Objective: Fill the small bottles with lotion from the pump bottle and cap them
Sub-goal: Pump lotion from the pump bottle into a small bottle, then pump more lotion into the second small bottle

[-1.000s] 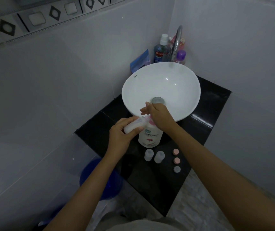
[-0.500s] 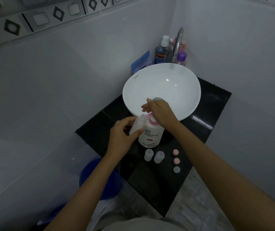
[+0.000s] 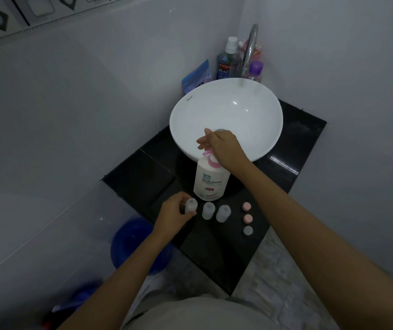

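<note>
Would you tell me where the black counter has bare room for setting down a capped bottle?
Bare counter lies left of the pump bottle, and more nearer the person, below the three caps. It is crowded along the row of small bottles, where the left hand holds one.

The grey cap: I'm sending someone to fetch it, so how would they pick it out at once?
Start at the white basin on the black counter. In front of it, right of the small bottles, three caps lie in a column. The grey cap is nearest the counter's front edge; the other two are pink.
</note>
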Demonstrator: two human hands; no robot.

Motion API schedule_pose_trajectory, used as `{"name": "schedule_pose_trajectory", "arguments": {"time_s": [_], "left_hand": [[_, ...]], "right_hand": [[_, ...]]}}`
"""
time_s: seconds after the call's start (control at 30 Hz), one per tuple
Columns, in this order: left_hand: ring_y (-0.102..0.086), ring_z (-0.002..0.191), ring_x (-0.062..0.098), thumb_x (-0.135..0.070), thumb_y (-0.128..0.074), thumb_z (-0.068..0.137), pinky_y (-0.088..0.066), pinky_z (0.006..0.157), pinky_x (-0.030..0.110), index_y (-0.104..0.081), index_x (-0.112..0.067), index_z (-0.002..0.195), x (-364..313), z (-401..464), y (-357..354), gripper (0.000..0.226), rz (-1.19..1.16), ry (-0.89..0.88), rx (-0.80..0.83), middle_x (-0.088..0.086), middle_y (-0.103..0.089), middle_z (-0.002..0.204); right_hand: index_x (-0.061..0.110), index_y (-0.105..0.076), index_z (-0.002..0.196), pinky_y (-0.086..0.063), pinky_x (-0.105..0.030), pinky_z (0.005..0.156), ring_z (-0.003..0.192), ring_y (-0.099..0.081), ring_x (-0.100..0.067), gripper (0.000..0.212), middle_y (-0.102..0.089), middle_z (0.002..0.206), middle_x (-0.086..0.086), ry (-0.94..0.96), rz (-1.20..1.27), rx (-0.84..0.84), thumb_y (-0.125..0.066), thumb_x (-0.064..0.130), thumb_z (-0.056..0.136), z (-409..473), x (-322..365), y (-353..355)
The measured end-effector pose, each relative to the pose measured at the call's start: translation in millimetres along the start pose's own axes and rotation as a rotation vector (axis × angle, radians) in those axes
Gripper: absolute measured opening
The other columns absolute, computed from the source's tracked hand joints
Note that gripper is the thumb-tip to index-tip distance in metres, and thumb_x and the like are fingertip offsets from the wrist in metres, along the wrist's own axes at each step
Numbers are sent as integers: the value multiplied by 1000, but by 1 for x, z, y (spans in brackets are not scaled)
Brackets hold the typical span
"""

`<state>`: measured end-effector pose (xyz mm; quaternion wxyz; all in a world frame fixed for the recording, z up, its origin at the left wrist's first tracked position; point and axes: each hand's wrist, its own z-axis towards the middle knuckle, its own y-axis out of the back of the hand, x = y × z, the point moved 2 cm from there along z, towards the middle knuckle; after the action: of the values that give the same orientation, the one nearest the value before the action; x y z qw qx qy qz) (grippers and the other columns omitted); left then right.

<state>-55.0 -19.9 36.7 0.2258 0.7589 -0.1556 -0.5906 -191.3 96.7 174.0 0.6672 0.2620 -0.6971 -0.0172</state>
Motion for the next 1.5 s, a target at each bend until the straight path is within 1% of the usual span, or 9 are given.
{"name": "schedule_pose_trajectory", "arguments": {"time_s": [0.23,0.37,0.53,0.7,0.87,1.07,1.23,1.37,1.5], "left_hand": [[-58,104,7,-13,-76,75,-46,86,19,-59,-23,107,14,2,-6,38,47,34,31,-6,-62,109],[-48,116,11,-37,-83,64,-32,97,26,-56,-25,121,2,1,-3,63,257,-119,-81,-6,-59,120],[-51,109,15,-62,-66,64,-23,95,29,-63,-27,111,-23,6,-10,58,616,-351,-186,-5,-63,111],[-51,105,19,-62,-66,65,-23,103,39,-70,-27,101,-26,11,-22,50,719,-367,-115,-4,-63,102],[-52,104,14,-48,-69,70,-17,97,26,-69,-25,98,-31,6,-21,36,607,-369,-142,-7,-65,101],[-59,100,-1,-33,-71,73,-49,79,13,-60,-27,102,-55,-9,16,32,-188,-173,-194,-11,-63,106],[-52,99,-14,-16,-70,81,-41,81,0,-57,-28,113,-83,-3,51,36,-146,-245,-246,-10,-56,107],[-57,99,-7,-19,-73,79,-44,80,3,-59,-25,117,-94,0,60,41,-180,-249,-271,-16,-60,106],[-61,100,3,-19,-72,79,-49,82,13,-62,-20,112,-102,0,64,34,-201,-272,-317,-7,-66,106]], "right_hand": [[-4,-68,99,-53,-32,79,63,-62,-7,41,-67,85,-10,1,7,-3,-39,25,100,-5,5,1],[-3,-68,99,-53,-33,80,61,-62,-6,41,-67,84,-8,-2,3,1,-39,25,100,-6,6,1],[-3,-69,98,-53,-35,81,62,-62,-8,41,-67,83,-10,0,3,0,-39,25,100,-6,6,1],[-2,-69,97,-52,-32,79,60,-62,-6,42,-67,82,-8,-1,-8,3,-38,26,100,-5,5,0],[-2,-69,97,-53,-32,78,59,-62,-4,41,-67,81,-7,3,3,3,-39,27,100,-3,2,0],[-1,-69,97,-52,-21,72,56,-63,0,41,-67,82,-7,-3,28,20,-39,28,99,-3,1,1],[-1,-69,103,-53,-33,81,76,-65,-18,40,-69,88,-12,3,67,63,-43,29,98,-1,6,5],[-2,-69,103,-52,-23,74,72,-65,-13,40,-70,89,-11,16,62,77,-43,28,98,-1,8,5],[1,-70,100,-51,-28,82,77,-65,-14,38,-71,89,-10,30,10,64,-42,27,98,0,4,5]]}}
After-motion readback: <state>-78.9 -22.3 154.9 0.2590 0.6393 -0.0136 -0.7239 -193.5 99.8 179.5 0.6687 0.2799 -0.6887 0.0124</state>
